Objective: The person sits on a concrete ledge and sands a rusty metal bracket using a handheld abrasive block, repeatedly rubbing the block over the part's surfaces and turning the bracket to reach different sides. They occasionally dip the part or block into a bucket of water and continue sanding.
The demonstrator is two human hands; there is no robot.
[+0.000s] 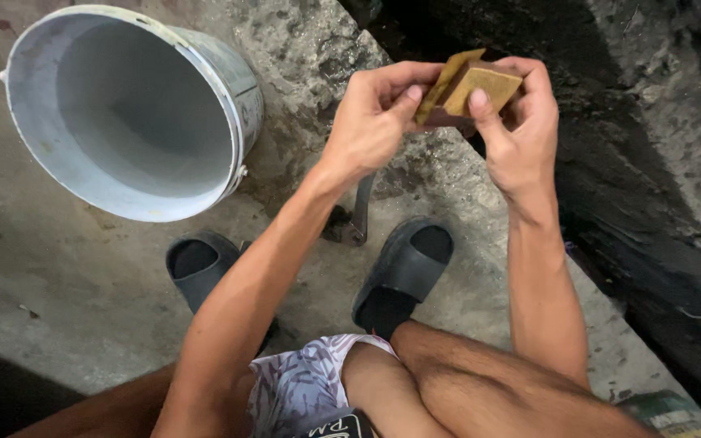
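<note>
Holding a small brown block (480, 89) with both hands above the concrete floor (83, 292).
Left hand (375, 122) pinches its yellow sheet, right hand (521, 130) grips the block; a grey bucket (123, 113) lies far left.

Matt plastic bucket (123, 113); rough concrete floor (58, 292); matt rubber sandals (403, 272).

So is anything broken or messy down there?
Nothing looks spilled or broken. The bucket leans toward the camera, so its bare inside shows. A dark metal tool lies on the rough concrete between the sandals. Both hands, left hand and right hand, hold a small brown block.
</note>
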